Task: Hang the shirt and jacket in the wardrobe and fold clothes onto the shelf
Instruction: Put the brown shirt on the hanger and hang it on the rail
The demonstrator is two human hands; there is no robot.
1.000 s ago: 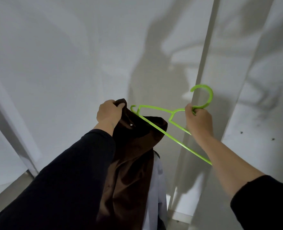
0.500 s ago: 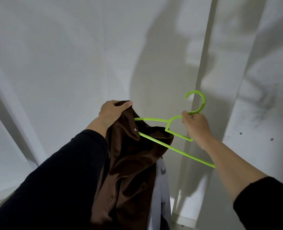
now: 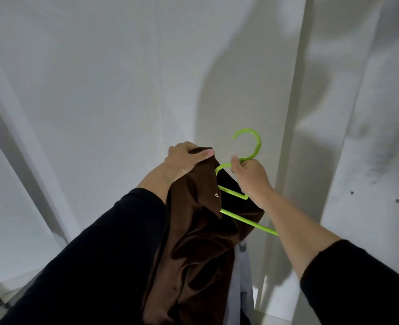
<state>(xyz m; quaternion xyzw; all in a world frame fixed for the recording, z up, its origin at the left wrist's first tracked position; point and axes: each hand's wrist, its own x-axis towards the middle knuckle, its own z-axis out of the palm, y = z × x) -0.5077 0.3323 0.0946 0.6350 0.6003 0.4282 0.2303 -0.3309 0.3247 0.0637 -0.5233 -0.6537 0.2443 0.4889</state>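
A brown jacket (image 3: 193, 242) hangs in front of me inside the white wardrobe. My left hand (image 3: 185, 160) grips its top edge near the collar. My right hand (image 3: 250, 175) holds a bright green plastic hanger (image 3: 247, 146) by the neck, just under the hook. The hanger's left arm is pushed inside the jacket and hidden; its right arm sticks out below my right wrist. A white shirt (image 3: 241, 273) hangs behind the jacket, mostly hidden by it.
The wardrobe's white back panel (image 3: 100, 102) fills the view ahead. A vertical divider (image 3: 287, 160) stands right of the hanger, with a side panel (image 3: 369, 184) holding two small screws. A white frame edge (image 3: 29, 160) slants at the left.
My right hand has moved left toward my left hand, pushing the hanger deeper into the jacket. The hanger's left arm, visible before, is now covered by brown cloth.
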